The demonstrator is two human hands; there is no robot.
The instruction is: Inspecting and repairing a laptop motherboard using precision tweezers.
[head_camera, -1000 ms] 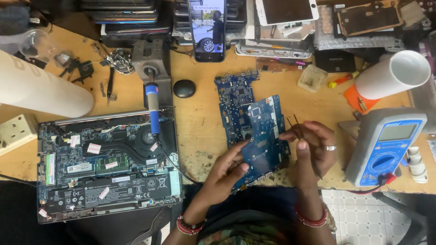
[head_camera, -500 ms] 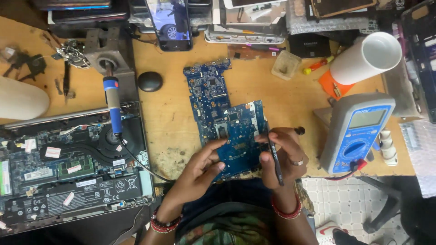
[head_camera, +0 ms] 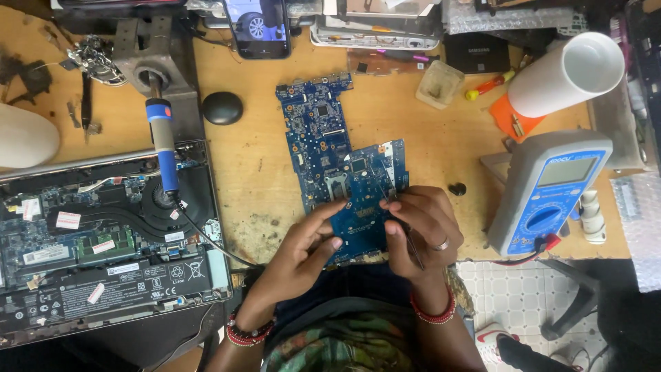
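Observation:
A blue circuit board (head_camera: 329,155) lies on the wooden workbench (head_camera: 261,172), its near end under my hands. My left hand (head_camera: 303,251) rests on the board's lower left edge, fingertips pressing on it. My right hand (head_camera: 420,227) holds thin dark tweezers (head_camera: 406,231), their tips touching the board near its middle right. A ring sits on one finger of that hand.
An opened laptop base (head_camera: 103,241) lies at the left with a blue-handled soldering iron (head_camera: 164,148) across it. A grey and blue multimeter (head_camera: 547,193) stands at the right. A phone (head_camera: 258,24), a black round lump (head_camera: 222,108) and a white tube (head_camera: 564,72) are further back.
The view has shifted a little, so the bench sits further left in frame. My right hand has turned the tweezers down onto the board. The left hand stays on the board's edge.

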